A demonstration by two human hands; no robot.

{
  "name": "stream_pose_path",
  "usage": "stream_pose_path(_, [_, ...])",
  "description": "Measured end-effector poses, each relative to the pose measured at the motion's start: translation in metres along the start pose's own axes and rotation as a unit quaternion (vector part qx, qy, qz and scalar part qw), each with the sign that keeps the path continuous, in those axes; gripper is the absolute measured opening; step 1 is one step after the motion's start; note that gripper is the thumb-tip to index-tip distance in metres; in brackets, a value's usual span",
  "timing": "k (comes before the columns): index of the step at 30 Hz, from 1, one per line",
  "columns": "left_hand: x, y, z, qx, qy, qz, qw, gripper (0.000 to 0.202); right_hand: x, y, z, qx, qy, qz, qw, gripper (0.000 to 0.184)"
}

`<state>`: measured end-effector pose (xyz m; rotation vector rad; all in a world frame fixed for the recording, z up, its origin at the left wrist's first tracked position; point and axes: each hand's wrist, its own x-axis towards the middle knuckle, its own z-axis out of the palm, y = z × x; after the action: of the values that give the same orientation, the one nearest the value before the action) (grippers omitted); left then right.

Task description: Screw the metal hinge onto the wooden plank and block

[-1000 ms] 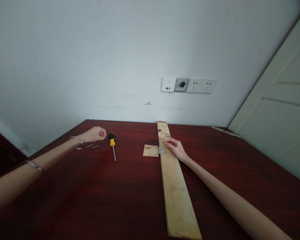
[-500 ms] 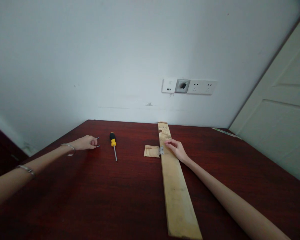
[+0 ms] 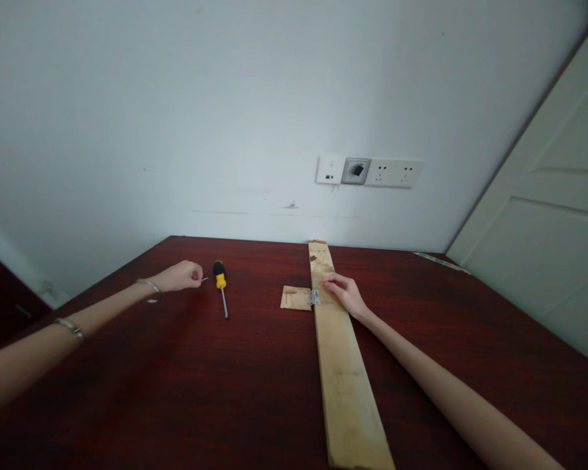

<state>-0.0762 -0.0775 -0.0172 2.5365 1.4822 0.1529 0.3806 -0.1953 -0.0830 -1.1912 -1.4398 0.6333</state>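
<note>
A small, thin metal screw (image 3: 204, 279) pokes out from the closed fingers of my left hand (image 3: 186, 275), held low over the table left of the screwdriver (image 3: 220, 281). That tool has a black and yellow handle and lies with its shaft toward me. My right hand (image 3: 347, 295) rests on the long wooden board (image 3: 347, 372), thumb and fingers drawn together just right of the metal hinge (image 3: 315, 296). Whatever is between those fingertips is too small to make out. The hinge joins the board's left edge to a short wooden piece (image 3: 295, 297).
The dark red table (image 3: 200, 391) meets a white wall at the back. Wall sockets (image 3: 392, 173) with a black plug (image 3: 357, 170) sit above it. A pale strip (image 3: 441, 262) lies at the far right edge, near a white panelled door (image 3: 553, 189).
My left hand has moved right, closer to the screwdriver, and its fingers have closed; two metal bits showed there before, one shows now. My right hand stays at the hinge.
</note>
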Motion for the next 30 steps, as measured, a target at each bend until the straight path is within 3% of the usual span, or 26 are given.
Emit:
stream_pose_path(4, [0.009,0.053,0.003,-0.129,0.046,0.073,0.988,0.019,0.001,0.000,0.002,0.007,0.018,0.013,1.000,0.021])
stream_pose_path(9, [0.023,0.130,0.015,-0.270,0.096,0.163,0.944,0.016,0.004,-0.002,0.006,0.000,0.025,0.014,1.000,0.022])
stream_pose_path(16, [0.041,0.213,0.028,-0.426,0.162,0.190,0.870,0.018,0.008,-0.030,0.009,-0.004,0.029,-0.023,0.999,0.024])
stream_pose_path(22, [0.050,0.246,0.046,-0.481,0.159,0.211,0.836,0.022,0.009,-0.059,0.010,0.027,0.026,-0.033,0.999,0.026])
stream_pose_path(30, [0.043,0.246,0.051,-0.461,0.152,0.229,0.844,0.019,0.004,-0.072,0.016,0.071,0.000,-0.031,0.997,0.023])
